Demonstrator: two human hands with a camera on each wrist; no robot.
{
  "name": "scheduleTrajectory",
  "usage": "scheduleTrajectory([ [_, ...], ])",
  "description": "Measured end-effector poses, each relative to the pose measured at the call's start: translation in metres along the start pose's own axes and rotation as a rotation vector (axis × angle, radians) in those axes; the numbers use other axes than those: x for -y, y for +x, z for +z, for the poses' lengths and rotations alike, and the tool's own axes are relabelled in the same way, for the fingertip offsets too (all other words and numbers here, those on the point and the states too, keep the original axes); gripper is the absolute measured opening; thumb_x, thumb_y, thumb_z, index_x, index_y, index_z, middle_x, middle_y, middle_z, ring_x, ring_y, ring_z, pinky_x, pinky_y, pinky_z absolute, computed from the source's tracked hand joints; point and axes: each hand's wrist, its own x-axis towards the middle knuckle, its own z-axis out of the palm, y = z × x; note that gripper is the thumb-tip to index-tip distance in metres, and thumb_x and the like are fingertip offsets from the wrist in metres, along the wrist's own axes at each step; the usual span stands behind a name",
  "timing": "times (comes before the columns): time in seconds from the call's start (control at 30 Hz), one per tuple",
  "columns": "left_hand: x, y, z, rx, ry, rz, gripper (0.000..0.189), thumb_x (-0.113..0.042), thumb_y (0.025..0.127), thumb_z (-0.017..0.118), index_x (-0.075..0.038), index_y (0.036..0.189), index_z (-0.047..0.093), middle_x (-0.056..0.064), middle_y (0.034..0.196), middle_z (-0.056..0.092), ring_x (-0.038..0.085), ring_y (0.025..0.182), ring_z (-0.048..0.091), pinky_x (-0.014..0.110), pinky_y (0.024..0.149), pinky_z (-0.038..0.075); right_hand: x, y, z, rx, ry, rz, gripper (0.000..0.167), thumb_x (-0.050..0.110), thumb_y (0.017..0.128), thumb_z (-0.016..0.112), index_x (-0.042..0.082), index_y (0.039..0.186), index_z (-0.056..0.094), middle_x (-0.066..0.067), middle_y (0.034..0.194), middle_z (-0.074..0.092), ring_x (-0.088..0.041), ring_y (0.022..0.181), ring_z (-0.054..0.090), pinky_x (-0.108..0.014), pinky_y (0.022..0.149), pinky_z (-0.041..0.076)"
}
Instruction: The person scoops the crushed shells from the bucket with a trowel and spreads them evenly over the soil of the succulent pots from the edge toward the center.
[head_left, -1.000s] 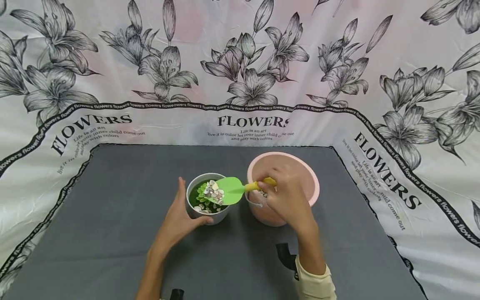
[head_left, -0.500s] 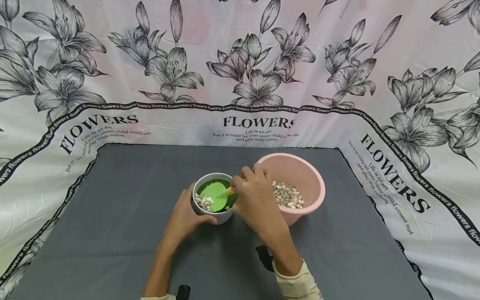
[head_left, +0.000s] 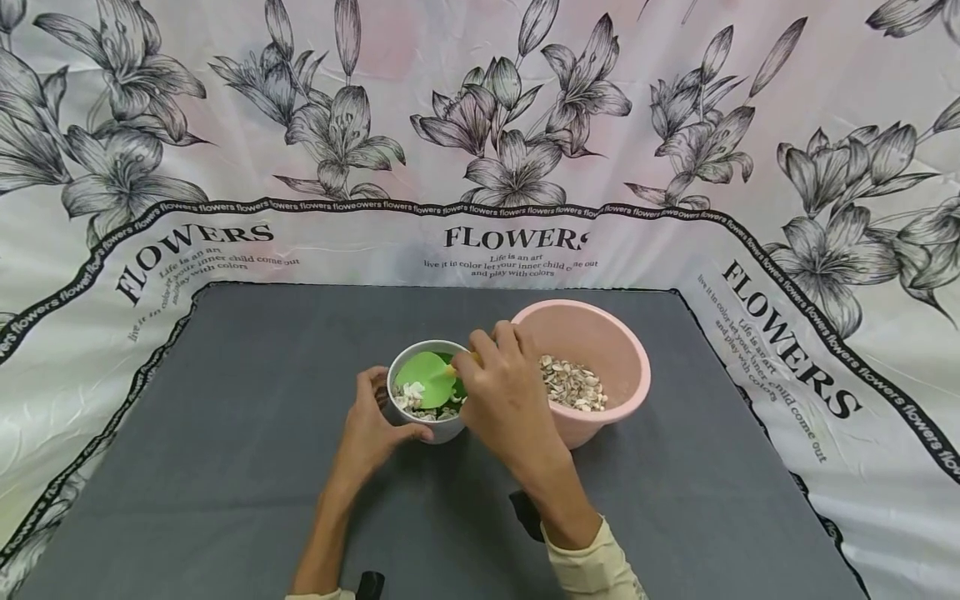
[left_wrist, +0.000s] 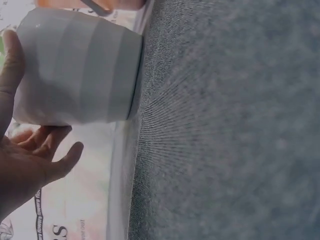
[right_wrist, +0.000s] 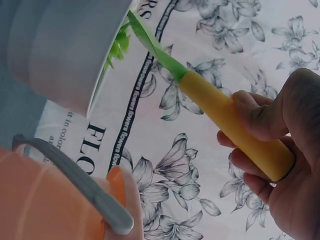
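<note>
A white ribbed flower pot (left_wrist: 75,70) stands upright on the table with a small green succulent (right_wrist: 118,44) and pale pebbles (head_left: 409,397) inside. My left hand (head_left: 369,429) holds the pot from the left, thumb at the near side and fingers around the far side. With my right hand (head_left: 508,392) I grip the yellow handle (right_wrist: 225,117) of a toy-like garden trowel. Its green blade (head_left: 424,379) tilts down inside the pot's rim, next to the pebbles. In the head view my right hand hides most of the handle and the pot's right edge.
Just right of the pot stands a pink bucket (head_left: 626,367) with a grey handle (right_wrist: 75,175), part filled with flat pale stones (head_left: 573,385). Grey cloth (head_left: 262,467) covers the table; a flower-printed sheet (head_left: 360,242) borders it at the back and sides.
My right hand moved left from over the bucket to the pot, and the trowel's blade tipped down into it. Pebbles left the blade and lie in the pot. My left hand stays on the pot.
</note>
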Motion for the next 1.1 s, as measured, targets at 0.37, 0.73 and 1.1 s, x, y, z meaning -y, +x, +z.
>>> scheduleTrajectory([
  [0.37, 0.001, -0.004, 0.000, -0.025, 0.040, 0.029, 0.092, -0.025, 0.061, 0.098, 0.001, 0.135, 0.048, 0.020, 0.136, 0.059, 0.039, 0.133, 0.061, 0.054, 0.112, 0.051, 0.000, -0.006, 0.002, -0.103, 0.013, -0.057, 0.013, 0.008, 0.088, 0.075, 0.011, 0.076, 0.074, -0.004, 0.074, 0.058, -0.026, 0.080, 0.051, -0.041, 0.088, 0.047],
  [0.73, -0.002, -0.003, 0.004, -0.085, 0.067, 0.049, 0.114, -0.028, 0.058, 0.099, -0.001, 0.153, 0.043, 0.021, 0.137, 0.061, 0.036, 0.122, 0.064, 0.051, 0.107, 0.055, -0.009, -0.009, 0.003, -0.120, -0.009, -0.101, 0.022, -0.003, 0.087, 0.060, 0.011, 0.079, 0.076, -0.003, 0.077, 0.059, -0.026, 0.082, 0.051, -0.040, 0.088, 0.046],
  [1.1, -0.006, -0.005, 0.014, -0.149, 0.105, 0.038, 0.099, -0.025, 0.055, 0.102, 0.004, 0.133, 0.049, 0.021, 0.130, 0.054, 0.034, 0.116, 0.062, 0.048, 0.101, 0.054, -0.021, -0.015, -0.004, -0.160, 0.067, -0.016, 0.016, -0.002, 0.083, 0.068, 0.011, 0.085, 0.076, -0.006, 0.083, 0.064, -0.028, 0.079, 0.053, -0.043, 0.076, 0.045],
])
